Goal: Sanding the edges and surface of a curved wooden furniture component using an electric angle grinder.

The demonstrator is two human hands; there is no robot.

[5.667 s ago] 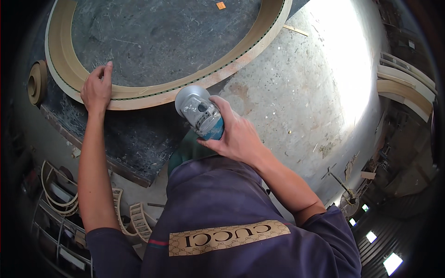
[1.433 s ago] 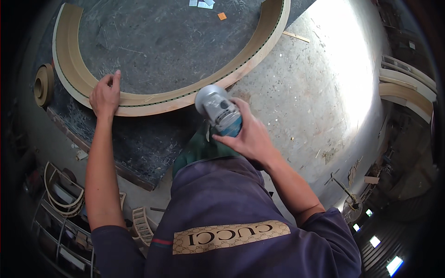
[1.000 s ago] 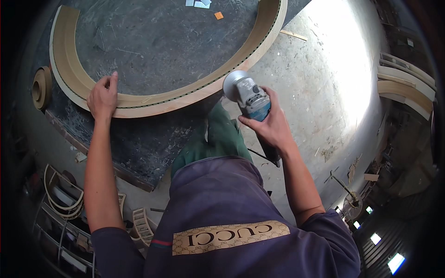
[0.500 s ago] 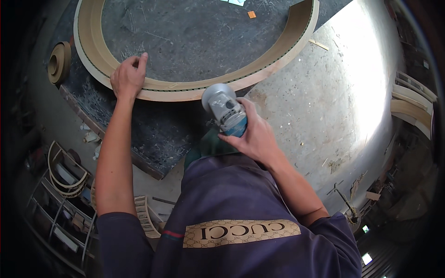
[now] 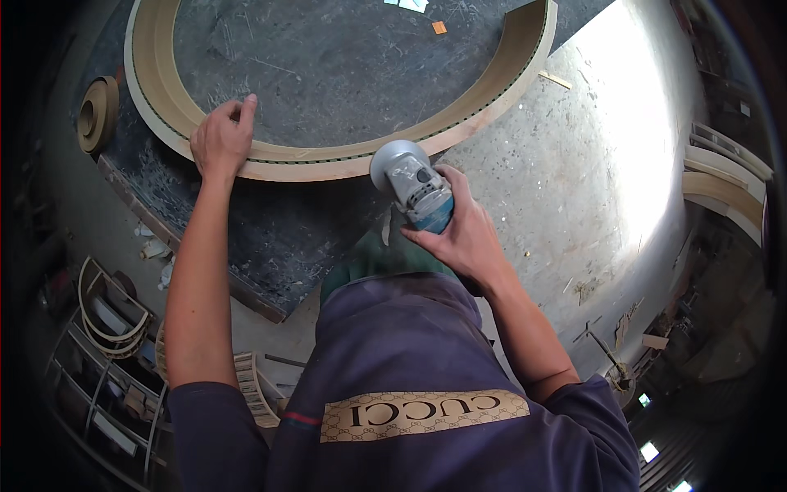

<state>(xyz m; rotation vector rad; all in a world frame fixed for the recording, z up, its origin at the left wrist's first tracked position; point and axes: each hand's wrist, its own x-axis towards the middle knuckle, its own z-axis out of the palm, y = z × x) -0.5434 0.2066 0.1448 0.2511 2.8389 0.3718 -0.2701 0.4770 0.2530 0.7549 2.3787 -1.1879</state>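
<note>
A large curved wooden frame [image 5: 316, 170], pale with a dark greenish line along its rim, lies on the dark worktable. My left hand [image 5: 222, 139] is closed over its near left part, thumb pointing up and away; the fingertips are partly hidden. In my right hand [image 5: 469, 234] is an angle grinder [image 5: 422, 193] with a blue body and grey metal head. Its round disc lies against or just over the frame's near outer edge; I cannot tell whether they touch.
Under the frame is the dark, scratched worktable [image 5: 270, 74]. A roll of brown strip [image 5: 98, 115] stands at its left edge. An orange scrap [image 5: 439, 27] lies inside the curve. More curved wooden pieces [image 5: 721, 189] stand at the right, others [image 5: 115, 307] at lower left.
My right hand has carried the grinder a little to the right along the frame's near edge. My left hand keeps its hold at the same spot, and the whole view has shifted slightly.
</note>
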